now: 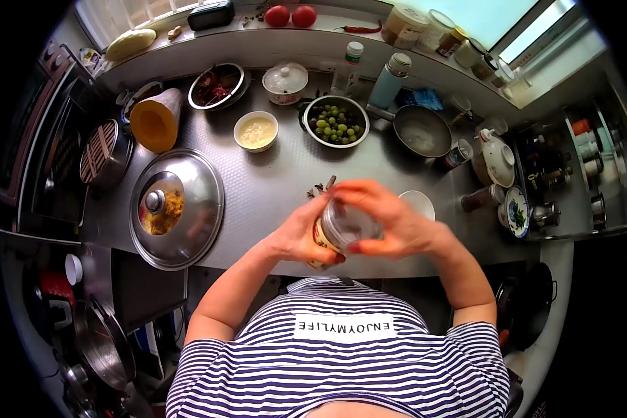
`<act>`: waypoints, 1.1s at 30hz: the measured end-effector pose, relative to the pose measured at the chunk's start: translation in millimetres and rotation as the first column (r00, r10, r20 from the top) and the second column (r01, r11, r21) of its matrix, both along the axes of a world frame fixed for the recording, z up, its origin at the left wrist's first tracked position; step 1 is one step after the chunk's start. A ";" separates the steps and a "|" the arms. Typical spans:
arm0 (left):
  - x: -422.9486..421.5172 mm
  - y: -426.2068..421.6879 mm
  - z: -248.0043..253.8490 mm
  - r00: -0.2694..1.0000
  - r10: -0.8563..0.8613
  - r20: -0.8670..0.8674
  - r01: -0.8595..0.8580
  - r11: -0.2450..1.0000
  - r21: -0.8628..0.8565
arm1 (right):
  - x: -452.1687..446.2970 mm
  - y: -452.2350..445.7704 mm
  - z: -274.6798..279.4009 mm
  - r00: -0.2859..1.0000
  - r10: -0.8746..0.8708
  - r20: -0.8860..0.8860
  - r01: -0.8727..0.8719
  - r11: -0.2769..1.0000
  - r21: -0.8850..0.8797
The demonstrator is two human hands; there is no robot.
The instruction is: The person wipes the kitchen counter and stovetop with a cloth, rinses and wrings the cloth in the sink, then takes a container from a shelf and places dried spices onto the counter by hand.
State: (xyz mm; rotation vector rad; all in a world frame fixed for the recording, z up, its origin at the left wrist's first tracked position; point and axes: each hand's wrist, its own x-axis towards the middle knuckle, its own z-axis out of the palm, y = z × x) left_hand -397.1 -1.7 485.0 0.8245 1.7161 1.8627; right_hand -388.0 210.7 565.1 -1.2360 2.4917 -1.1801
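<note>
My left hand point(297, 233) is wrapped around a clear jar point(332, 224) with a printed label, held tilted above the counter's front edge. The fingers of my right hand point(405, 224) curl around the round, clear top of the same jar. Whether that top is a separate lid cannot be made out, and the jar's contents are hidden. Just beyond my left hand lie star anise point(316, 190) and a brown stick like cinnamon point(331, 182). A small white bowl point(418, 203) sits behind my right hand, partly covered by it.
A large steel lid point(209, 209) with a glass centre is at the left, near a cut pumpkin point(153, 125). Behind stand a bowl of yellowish food point(256, 131), a colander of green grapes point(336, 122) and a dark pan point(422, 131). Jars line the windowsill.
</note>
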 end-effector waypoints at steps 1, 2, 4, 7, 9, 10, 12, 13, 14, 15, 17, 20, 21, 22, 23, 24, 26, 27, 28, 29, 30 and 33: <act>1.7 -1.4 -11.1 0.994 -0.078 0.075 0.079 0.997 -0.014 | 4.3 -5.1 -4.8 1.000 -0.005 -0.003 0.005 1.000 0.002; 4.8 -3.2 -16.2 0.994 -0.080 0.072 0.082 0.997 -0.013 | 9.1 -10.2 -8.9 1.000 -0.021 0.002 0.021 1.000 0.004; 11.0 -5.6 -22.1 0.973 -0.170 0.157 0.178 0.983 -0.034 | 20.3 -16.9 -25.7 0.996 -0.081 -0.045 0.081 0.997 -0.013; 25.7 -0.8 -16.2 0.990 -0.079 0.115 0.096 0.985 -0.146 | 45.3 -25.1 -49.9 0.980 -0.185 0.071 0.185 0.983 0.011; 39.4 10.4 -25.7 0.960 0.157 -0.233 -0.211 0.950 -0.231 | 61.6 -33.2 -70.8 0.838 -0.546 0.021 0.542 0.835 0.092; 41.5 15.7 -30.7 0.961 0.165 -0.223 -0.217 0.949 -0.231 | 66.4 -36.7 -79.4 0.842 -0.539 0.028 0.535 0.839 0.099; 44.1 23.4 -37.0 0.808 0.257 -0.530 -0.414 0.888 -0.200 | 72.9 -40.2 -90.2 0.704 -0.710 0.011 0.698 0.694 0.177; 43.9 24.9 -39.4 0.785 0.272 -0.556 -0.419 0.895 -0.152 | 74.0 -35.7 -89.1 0.712 -0.701 0.047 0.680 0.704 0.206; 41.6 21.6 -39.1 0.787 0.274 -0.552 -0.419 0.895 -0.153 | 74.2 -29.5 -78.9 0.712 -0.700 0.049 0.678 0.705 0.210; 37.2 18.1 -37.1 0.832 0.177 -0.526 -0.304 0.938 -0.166 | 74.9 -23.4 -60.6 0.754 -0.631 0.185 0.593 0.774 0.224; 24.6 13.0 -34.5 0.939 -0.067 -0.337 0.008 0.985 -0.175 | 76.1 -16.7 -38.8 0.847 -0.515 0.130 0.481 0.848 0.222; 22.1 19.1 -15.2 0.977 -0.167 -0.130 0.155 0.983 -0.097 | 76.6 -19.6 -23.9 0.873 -0.488 -0.006 0.464 0.825 0.322; 25.9 30.9 -32.7 0.890 0.046 -0.453 -0.097 0.991 -0.090 | 80.2 -22.1 -40.5 0.742 -0.666 -0.079 0.641 0.670 0.375; 23.5 39.9 -20.5 0.792 0.067 -0.606 -0.192 0.971 -0.144 | 77.3 -26.2 -42.5 0.596 -0.801 -0.047 0.722 0.510 0.468; 23.8 49.0 -17.2 0.708 0.143 -0.692 -0.300 0.947 -0.112 | 69.7 -28.8 -36.4 0.544 -0.839 0.000 0.711 0.460 0.532; 23.6 54.9 -20.4 0.685 0.185 -0.705 -0.331 0.941 -0.075 | 67.9 -21.0 -46.9 0.555 -0.830 -0.059 0.755 0.472 0.455; 21.0 62.0 -12.7 0.719 0.074 -0.691 -0.301 0.929 -0.214 | 58.5 1.4 -34.7 0.572 -0.797 0.193 0.620 0.574 0.535; 17.8 66.1 -3.0 0.720 0.049 -0.692 -0.261 0.943 -0.205 | 59.6 10.5 -21.3 0.629 -0.751 0.200 0.569 0.620 0.541; 10.0 69.8 -0.6 0.722 -0.018 -0.692 -0.175 0.963 -0.207 | 67.6 24.4 -25.5 0.789 -0.612 0.057 0.562 0.755 0.338; 7.2 72.9 5.4 0.823 -0.063 -0.565 -0.089 0.968 -0.236 | 68.9 33.5 -21.7 0.852 -0.524 0.009 0.499 0.816 0.292; 6.7 78.0 10.0 0.923 -0.069 -0.378 -0.023 0.972 -0.233 | 73.7 37.5 -12.8 0.849 -0.528 -0.016 0.514 0.820 0.252; 17.1 113.4 27.5 0.802 0.026 -0.597 -0.210 0.947 -0.241 | 75.6 57.6 -9.4 0.788 -0.609 -0.096 0.614 0.762 0.204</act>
